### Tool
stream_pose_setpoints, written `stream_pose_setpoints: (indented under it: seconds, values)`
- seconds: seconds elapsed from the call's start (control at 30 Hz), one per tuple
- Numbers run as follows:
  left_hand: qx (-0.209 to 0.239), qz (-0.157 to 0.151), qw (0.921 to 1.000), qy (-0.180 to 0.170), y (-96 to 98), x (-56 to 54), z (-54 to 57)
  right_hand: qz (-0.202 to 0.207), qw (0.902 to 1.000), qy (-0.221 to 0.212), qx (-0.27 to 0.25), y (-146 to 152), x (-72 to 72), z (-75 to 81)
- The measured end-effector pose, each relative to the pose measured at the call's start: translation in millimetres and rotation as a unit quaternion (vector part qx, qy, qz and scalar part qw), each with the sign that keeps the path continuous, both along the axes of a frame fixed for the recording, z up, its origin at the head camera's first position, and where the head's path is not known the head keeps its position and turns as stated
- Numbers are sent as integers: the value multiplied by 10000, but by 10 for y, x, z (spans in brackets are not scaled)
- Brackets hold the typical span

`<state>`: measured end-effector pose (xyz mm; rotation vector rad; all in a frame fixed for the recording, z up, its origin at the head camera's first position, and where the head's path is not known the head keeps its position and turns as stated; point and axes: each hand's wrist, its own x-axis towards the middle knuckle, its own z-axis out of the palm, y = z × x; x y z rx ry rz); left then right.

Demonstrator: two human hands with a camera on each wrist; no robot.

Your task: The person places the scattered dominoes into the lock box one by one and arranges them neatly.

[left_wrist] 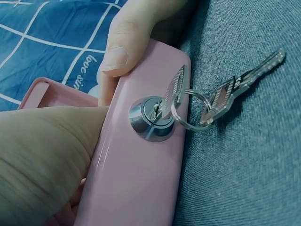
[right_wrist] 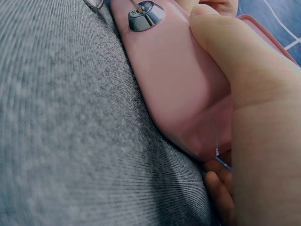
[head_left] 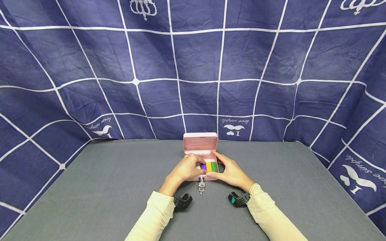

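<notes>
A small pink metal cash box (head_left: 200,143) stands with its lid raised. Inside lie a purple block (head_left: 203,166), a yellow block (head_left: 208,166) and a green block (head_left: 213,166) side by side. My left hand (head_left: 188,166) reaches in from the left, thumb and forefinger about the purple block; the left wrist view hides these fingertips. My right hand (head_left: 230,171) grips the box's right side, its thumb (right_wrist: 211,28) over the front rim. In the front lock (left_wrist: 153,117) sits a key (left_wrist: 175,94), with a second key (left_wrist: 230,94) hanging from its ring.
The box stands on a grey cloth-covered table (head_left: 120,174). A blue curtain with white lines (head_left: 199,57) hangs behind the table. Black wrist straps (head_left: 182,202) show beside both cream sleeves (head_left: 156,214).
</notes>
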<state>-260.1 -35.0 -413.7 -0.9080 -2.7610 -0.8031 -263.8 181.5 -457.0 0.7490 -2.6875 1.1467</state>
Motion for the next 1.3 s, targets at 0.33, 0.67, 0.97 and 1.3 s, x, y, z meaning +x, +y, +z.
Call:
stream_pose_setpoints:
  seconds: [0.33, 0.67, 0.97, 1.3]
  values:
    - [-97, 140, 9998, -59, -6, 0, 3, -22, 10000, 13, 59, -17, -20, 6]
    - [-24, 241, 9996, -160, 7, 6, -11, 1, 10000, -44, 2, -17, -8, 3]
    - [-149, 344, 9990, -257, 48, 26, -22, -35, 10000, -61, 34, 25, 21, -56]
    - [-129, 285, 9993, -209, 27, 23, -7, -55, 10000, -68, 19, 3, 9, -43]
